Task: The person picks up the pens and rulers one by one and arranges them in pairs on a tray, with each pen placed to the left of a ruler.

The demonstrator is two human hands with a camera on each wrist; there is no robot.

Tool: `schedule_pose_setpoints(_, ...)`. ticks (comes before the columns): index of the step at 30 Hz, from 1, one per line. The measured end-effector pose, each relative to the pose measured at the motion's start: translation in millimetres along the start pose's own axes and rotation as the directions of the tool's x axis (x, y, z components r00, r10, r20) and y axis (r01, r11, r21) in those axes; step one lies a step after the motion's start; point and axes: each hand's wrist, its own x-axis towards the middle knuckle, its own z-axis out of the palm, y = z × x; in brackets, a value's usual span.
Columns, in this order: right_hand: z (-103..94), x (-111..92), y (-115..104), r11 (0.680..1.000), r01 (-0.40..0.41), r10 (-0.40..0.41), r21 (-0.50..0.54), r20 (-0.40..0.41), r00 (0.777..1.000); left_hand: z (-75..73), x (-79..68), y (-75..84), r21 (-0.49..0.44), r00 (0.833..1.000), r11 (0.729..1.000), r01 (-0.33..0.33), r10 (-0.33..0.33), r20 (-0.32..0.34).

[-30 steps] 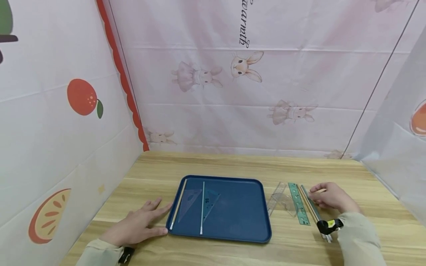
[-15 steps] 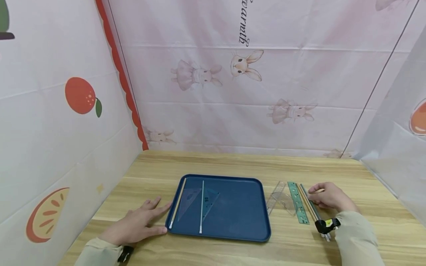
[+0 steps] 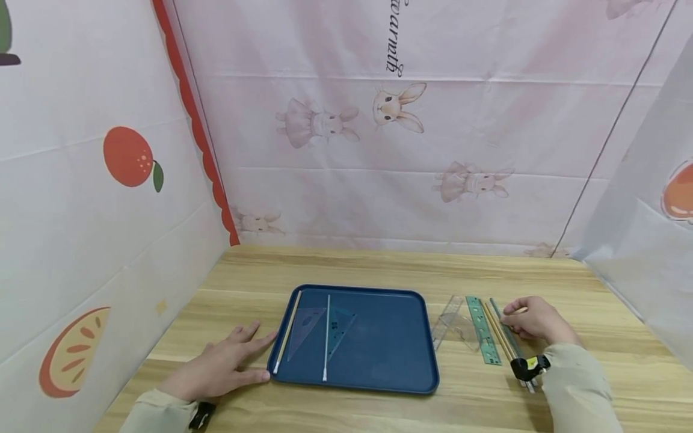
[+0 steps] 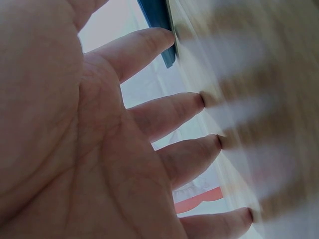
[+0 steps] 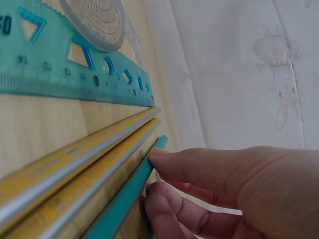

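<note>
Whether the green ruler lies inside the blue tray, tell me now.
No, the green ruler lies on the table, right of the blue tray.

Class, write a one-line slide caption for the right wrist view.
The right hand touches a green pencil alongside two yellow pencils and a teal ruler, with a clear protractor beyond.

desk point(image 3: 379, 415): wood grain
back sheet point(image 3: 487, 48): pale pink, rabbit prints point(image 3: 387, 108), sideways "warmth" lettering point(image 3: 394, 42)
left sheet point(image 3: 54, 108): white, fruit prints point(image 3: 128, 156), red scalloped edge point(image 3: 197, 132)
right sheet point(image 3: 639, 240): orange print point(image 3: 679, 192)
</note>
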Motion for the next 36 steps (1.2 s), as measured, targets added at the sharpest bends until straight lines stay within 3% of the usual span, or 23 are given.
schedule_pose_setpoints(8,-0.7,-2.3,-4.1,0.999,0.008,-0.009,-0.045,-0.008,1.0,1.6,-3.2,-1.8,0.009,0.999,0.999,-0.038,0.038,-0.028)
schedule_pose_setpoints(20,2.0,-0.9,-4.5,1.0,0.003,-0.002,-0.023,0.017,1.0,-1.1,-1.9,0.2,-0.011,1.0,1.0,-0.002,0.002,-0.001)
schedule_pose_setpoints(36,1.0,1.9,-1.9,0.992,0.014,-0.015,-0.125,-0.006,1.0,-1.7,-3.9,1.3,-0.007,1.0,1.0,-0.011,0.011,-0.008)
